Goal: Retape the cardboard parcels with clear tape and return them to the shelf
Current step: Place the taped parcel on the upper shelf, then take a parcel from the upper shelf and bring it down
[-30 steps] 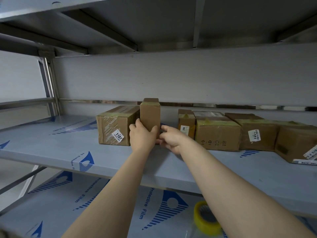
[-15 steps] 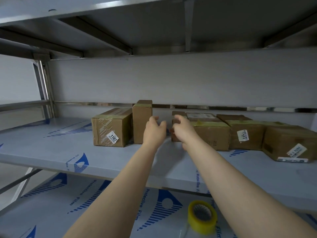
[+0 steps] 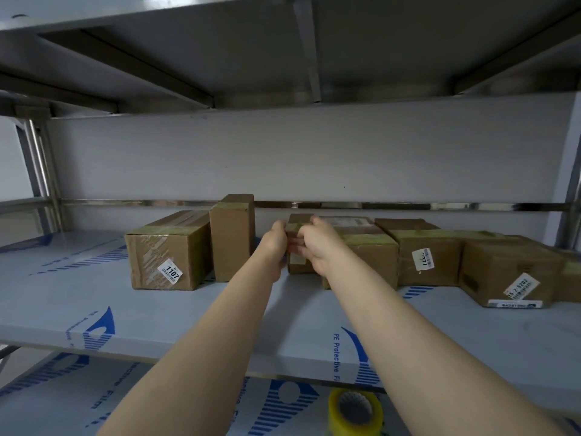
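While it stands on the shelf (image 3: 220,309) between a tall upright box (image 3: 231,240) and a wider box (image 3: 371,262), the small brown parcel (image 3: 298,268) (yellowish tape over its top, pale label in front) is gripped by both hands: left hand (image 3: 274,247) on its left side, right hand (image 3: 317,247) curled over its front.

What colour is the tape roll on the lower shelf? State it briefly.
Yellow, slightly translucent tape roll with a grey core; head view, bottom edge.

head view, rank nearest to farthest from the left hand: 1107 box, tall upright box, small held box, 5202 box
1. small held box, touching the left hand
2. tall upright box, just left
3. 1107 box, further left
4. 5202 box, far right
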